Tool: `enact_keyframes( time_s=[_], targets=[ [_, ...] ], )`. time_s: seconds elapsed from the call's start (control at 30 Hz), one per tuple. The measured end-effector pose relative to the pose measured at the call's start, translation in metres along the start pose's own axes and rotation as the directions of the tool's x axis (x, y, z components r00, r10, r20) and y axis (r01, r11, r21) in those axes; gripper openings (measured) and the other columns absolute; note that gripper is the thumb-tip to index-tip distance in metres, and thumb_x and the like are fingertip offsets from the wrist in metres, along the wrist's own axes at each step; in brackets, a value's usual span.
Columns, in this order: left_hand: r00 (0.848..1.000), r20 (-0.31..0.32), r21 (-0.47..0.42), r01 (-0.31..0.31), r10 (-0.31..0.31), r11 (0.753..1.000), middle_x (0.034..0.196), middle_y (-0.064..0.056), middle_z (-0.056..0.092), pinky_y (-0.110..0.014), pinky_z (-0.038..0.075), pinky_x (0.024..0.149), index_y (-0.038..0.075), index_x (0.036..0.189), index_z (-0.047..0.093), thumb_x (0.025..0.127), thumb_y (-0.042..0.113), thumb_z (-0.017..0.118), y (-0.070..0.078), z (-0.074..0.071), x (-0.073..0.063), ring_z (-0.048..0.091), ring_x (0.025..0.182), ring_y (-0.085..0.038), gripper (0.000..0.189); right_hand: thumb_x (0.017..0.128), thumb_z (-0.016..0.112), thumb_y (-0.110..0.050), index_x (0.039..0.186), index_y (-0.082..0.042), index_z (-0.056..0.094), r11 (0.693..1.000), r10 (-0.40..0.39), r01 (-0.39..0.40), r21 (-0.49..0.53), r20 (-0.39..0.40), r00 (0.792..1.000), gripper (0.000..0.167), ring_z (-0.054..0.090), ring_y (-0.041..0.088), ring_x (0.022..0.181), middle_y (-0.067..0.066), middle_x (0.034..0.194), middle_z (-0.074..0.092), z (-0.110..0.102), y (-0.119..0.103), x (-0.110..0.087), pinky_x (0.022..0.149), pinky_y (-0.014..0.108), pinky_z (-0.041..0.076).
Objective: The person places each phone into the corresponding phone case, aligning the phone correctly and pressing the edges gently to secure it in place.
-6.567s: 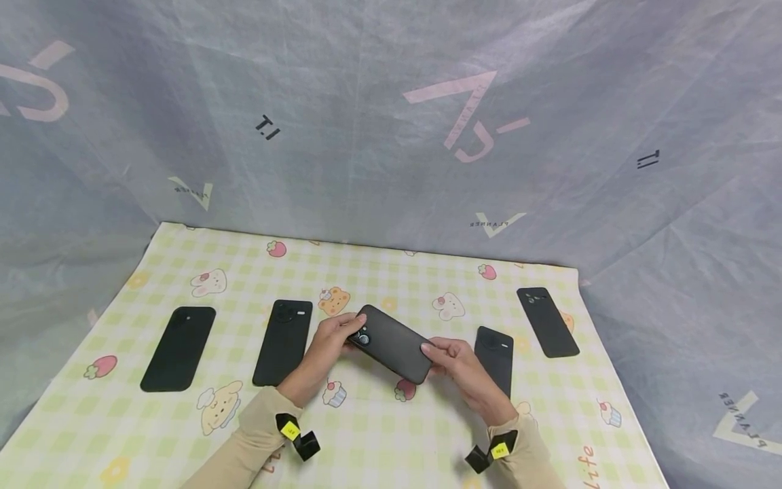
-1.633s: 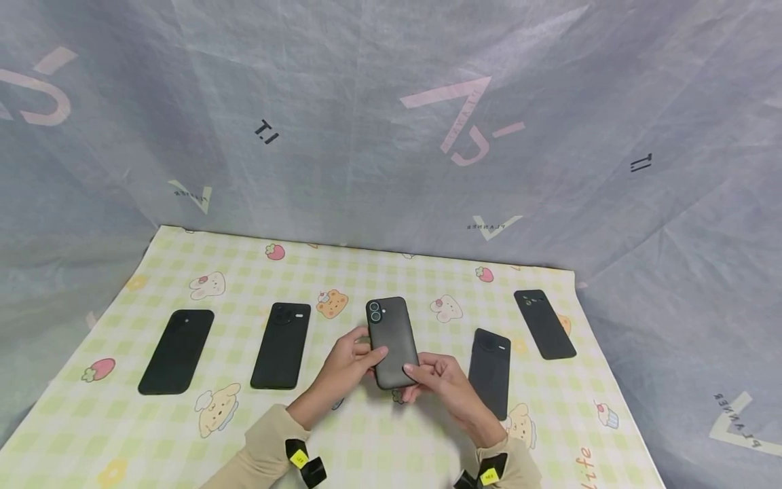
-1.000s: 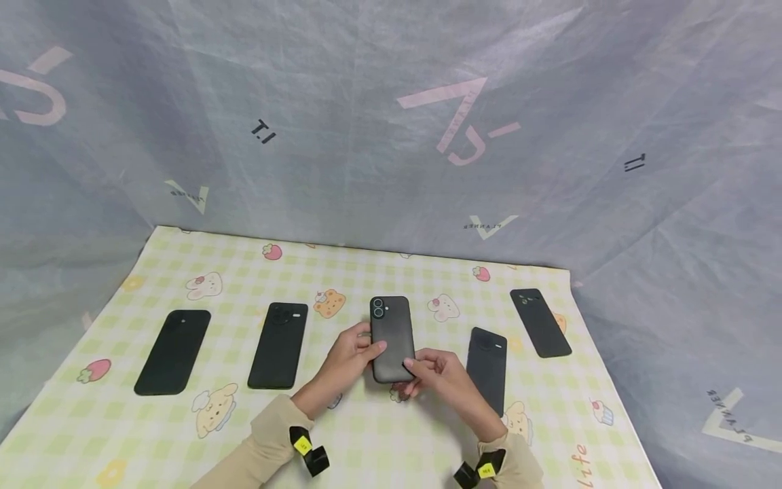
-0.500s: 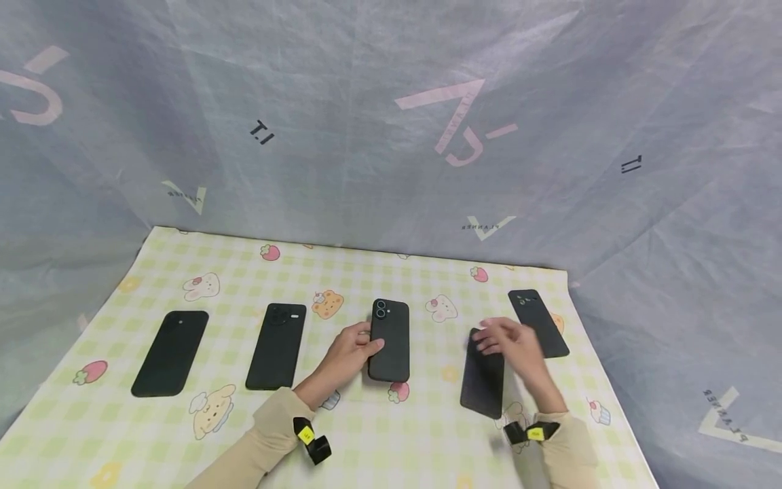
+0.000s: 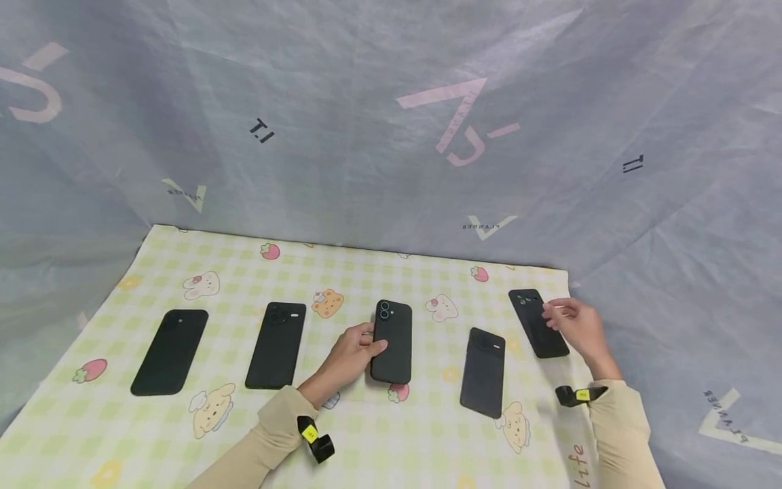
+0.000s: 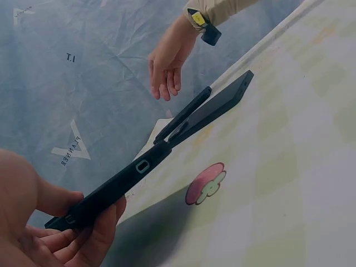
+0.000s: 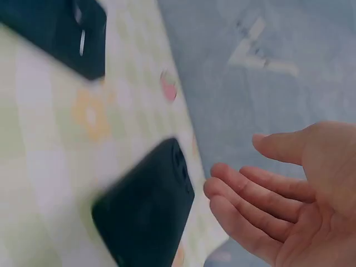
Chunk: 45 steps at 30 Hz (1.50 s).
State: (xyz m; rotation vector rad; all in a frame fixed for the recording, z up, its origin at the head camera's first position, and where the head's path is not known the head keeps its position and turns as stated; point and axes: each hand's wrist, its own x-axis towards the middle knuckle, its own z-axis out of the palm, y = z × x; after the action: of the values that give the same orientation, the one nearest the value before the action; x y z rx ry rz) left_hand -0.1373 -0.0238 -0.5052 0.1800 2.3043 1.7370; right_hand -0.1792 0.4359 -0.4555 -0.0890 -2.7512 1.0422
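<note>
Well left of the left hand's grip lies the leftmost phone (image 5: 170,352), and nearer that grip the second phone (image 5: 276,346); both are best left alone. The left hand (image 5: 351,354) pinches the middle phone (image 5: 394,346) by one long side, thumb on the lens face and fingers beneath. The wrist view shows that phone raised, its shadow on the cloth (image 5: 427,448); a steady, light pinch that keeps clear of the lenses should suit it. Between the two hands, right of that pinch, the fourth phone (image 5: 482,373) lies flat; the right forearm should pass wide of it. Just left of the right hand's fingertips, the rightmost phone (image 5: 540,326) lies on the cloth. The right hand (image 5: 580,329) holds nothing, thumb spread wide from its fingers, apart from that phone. For a pickup, taking both long edges would probably beat pressing on the slick back.
</note>
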Motion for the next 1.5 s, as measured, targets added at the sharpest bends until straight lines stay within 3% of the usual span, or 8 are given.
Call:
enact_keyframes(
  time_s=[0.1, 0.27, 0.37, 0.63, 0.9, 1.2, 1.33, 1.5],
  targets=[
    [1.0, -0.004, 0.016, 0.006, -0.006, 1.0, 0.119, -0.018, 0.078, -0.056, 0.047, 0.112, -0.009, 0.15, 0.053, 0.107, 0.018, 0.066, -0.001, 0.0, 0.001, 0.071, 0.121, -0.035, 0.052, 0.107, 0.069, -0.024, 0.123, 0.013, 0.069, 0.994, 0.042, -0.042, -0.104, 0.001, 0.999, 0.041, 0.076, 0.037, 0.084, 0.031, 0.104, 0.075, -0.002, 0.011, 0.007, 0.068, 0.03, 0.057],
    [1.0, -0.014, 0.05, 0.022, -0.021, 0.999, 0.117, -0.017, 0.078, -0.057, 0.046, 0.113, -0.01, 0.15, 0.052, 0.107, 0.018, 0.066, -0.006, 0.0, 0.003, 0.069, 0.124, -0.036, 0.053, 0.107, 0.067, -0.039, 0.132, 0.018, 0.063, 0.966, 0.153, -0.131, -0.224, 0.082, 0.985, 0.062, 0.065, 0.055, 0.113, 0.041, 0.125, 0.065, -0.002, 0.022, 0.012, 0.089, 0.061, 0.056],
    [0.999, -0.014, 0.064, 0.03, -0.029, 0.997, 0.117, -0.018, 0.078, -0.058, 0.045, 0.114, -0.01, 0.15, 0.052, 0.107, 0.018, 0.066, -0.007, 0.0, 0.003, 0.066, 0.128, -0.038, 0.053, 0.107, 0.065, -0.047, 0.136, 0.021, 0.058, 0.949, 0.199, -0.155, -0.274, 0.142, 0.97, 0.074, 0.06, 0.058, 0.121, 0.043, 0.134, 0.06, -0.003, 0.025, 0.015, 0.097, 0.067, 0.052],
    [0.997, -0.008, 0.092, 0.072, -0.071, 0.993, 0.119, -0.018, 0.077, -0.057, 0.045, 0.114, -0.01, 0.151, 0.051, 0.107, 0.019, 0.066, -0.008, 0.001, 0.006, 0.065, 0.129, -0.038, 0.054, 0.1, 0.072, -0.054, 0.131, 0.02, 0.063, 0.919, 0.25, -0.161, -0.36, 0.218, 0.943, 0.081, 0.062, 0.057, 0.12, 0.042, 0.136, 0.06, -0.001, 0.026, 0.02, 0.096, 0.067, 0.052],
    [0.996, -0.011, 0.11, 0.093, -0.093, 0.99, 0.119, -0.017, 0.077, -0.056, 0.047, 0.112, -0.008, 0.151, 0.053, 0.106, 0.02, 0.068, -0.012, 0.0, 0.009, 0.066, 0.127, -0.038, 0.055, 0.096, 0.08, -0.045, 0.125, 0.019, 0.067, 0.92, 0.225, -0.139, -0.368, 0.202, 0.953, 0.072, 0.068, 0.05, 0.102, 0.04, 0.124, 0.066, 0.007, 0.023, 0.019, 0.086, 0.062, 0.055],
    [0.999, -0.045, 0.27, -0.014, 0.027, 0.963, 0.09, -0.001, 0.077, -0.043, 0.059, 0.086, 0.001, 0.127, 0.068, 0.096, 0.03, 0.084, -0.015, 0.003, 0.006, 0.073, 0.092, -0.022, 0.045, 0.096, 0.08, -0.048, 0.132, 0.02, 0.059, 0.925, 0.257, -0.187, -0.331, 0.184, 0.949, 0.08, 0.061, 0.055, 0.115, 0.042, 0.134, 0.057, 0.01, 0.028, 0.016, 0.093, 0.065, 0.052],
    [0.991, -0.121, 0.345, -0.015, 0.06, 0.938, 0.096, -0.004, 0.064, -0.04, 0.052, 0.077, 0.002, 0.121, 0.068, 0.09, 0.035, 0.089, -0.011, 0.005, 0.002, 0.059, 0.082, -0.018, 0.05, 0.095, 0.08, -0.051, 0.128, 0.017, 0.053, 0.924, 0.284, -0.221, -0.311, 0.172, 0.943, 0.081, 0.059, 0.049, 0.108, 0.038, 0.125, 0.055, 0.01, 0.028, 0.015, 0.09, 0.061, 0.051],
    [0.984, -0.164, 0.387, 0.001, 0.068, 0.922, 0.108, -0.011, 0.061, -0.047, 0.051, 0.087, -0.003, 0.133, 0.063, 0.09, 0.034, 0.089, -0.007, 0.008, -0.001, 0.058, 0.091, -0.025, 0.063, 0.093, 0.081, -0.055, 0.129, 0.014, 0.047, 0.924, 0.309, -0.256, -0.285, 0.159, 0.938, 0.085, 0.059, 0.048, 0.111, 0.037, 0.129, 0.054, 0.01, 0.028, 0.014, 0.091, 0.06, 0.051]
  ],
)
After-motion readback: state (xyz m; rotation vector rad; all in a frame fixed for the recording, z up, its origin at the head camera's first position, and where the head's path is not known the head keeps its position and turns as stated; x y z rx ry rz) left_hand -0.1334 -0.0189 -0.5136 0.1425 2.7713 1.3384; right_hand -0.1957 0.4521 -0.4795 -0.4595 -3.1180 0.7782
